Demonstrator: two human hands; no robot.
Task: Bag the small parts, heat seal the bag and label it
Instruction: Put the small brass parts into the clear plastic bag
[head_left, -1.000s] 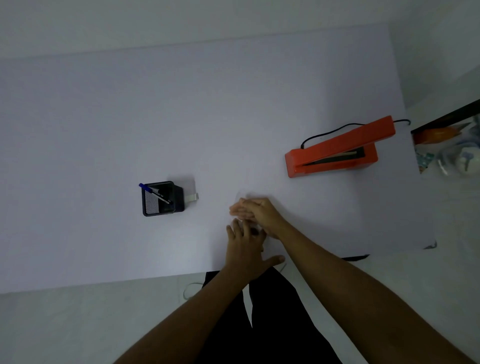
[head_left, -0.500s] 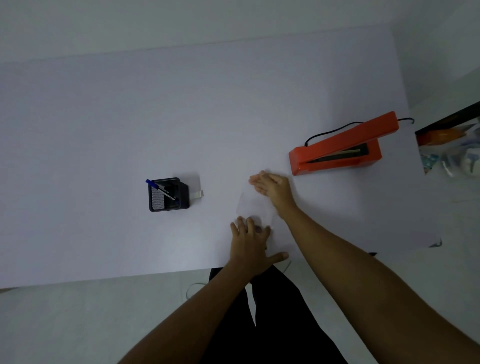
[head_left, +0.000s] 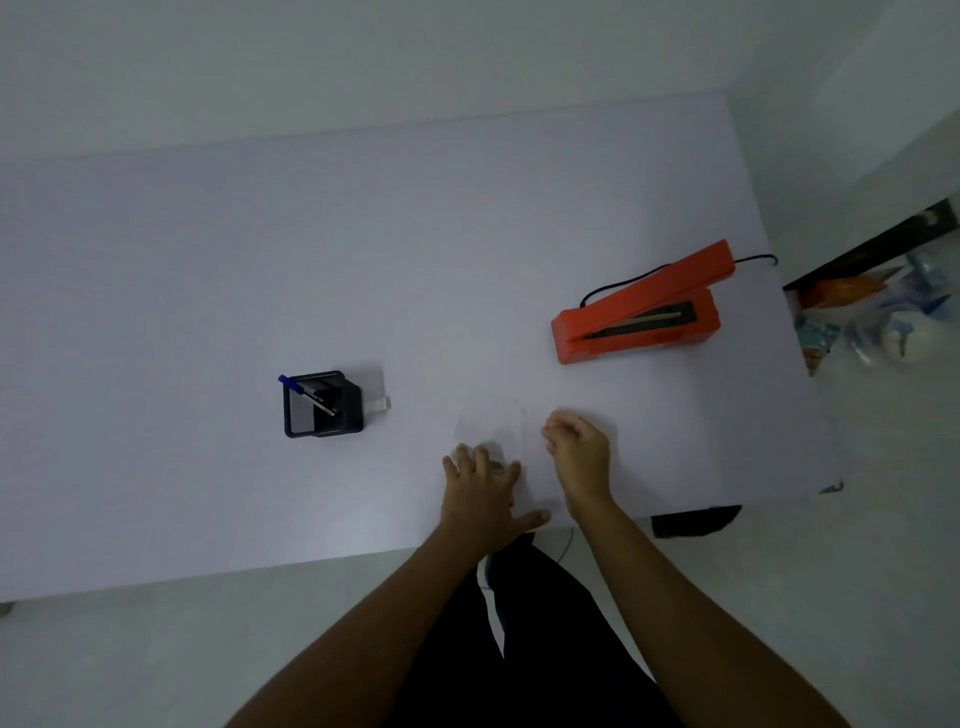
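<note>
A clear plastic bag (head_left: 493, 423) lies flat on the white table (head_left: 208, 291), faint and hard to make out. My left hand (head_left: 485, 493) rests flat with fingers spread on the bag's near end. My right hand (head_left: 579, 452) sits just right of the bag, fingers curled loosely, with nothing seen in it. The orange heat sealer (head_left: 639, 312) stands open at the right, well beyond my right hand. The small parts are too dim to tell under my left hand.
A black mesh pen holder (head_left: 322, 404) with a blue pen (head_left: 306, 394) stands to the left, a small label strip (head_left: 381, 404) beside it. The sealer's black cable (head_left: 623, 278) trails behind it. Clutter (head_left: 878, 317) lies off the table's right edge.
My right hand slid along the bag toward the sealer, then drew back to the bag's right side and curled. My left hand stayed pressed on the bag's near end.
</note>
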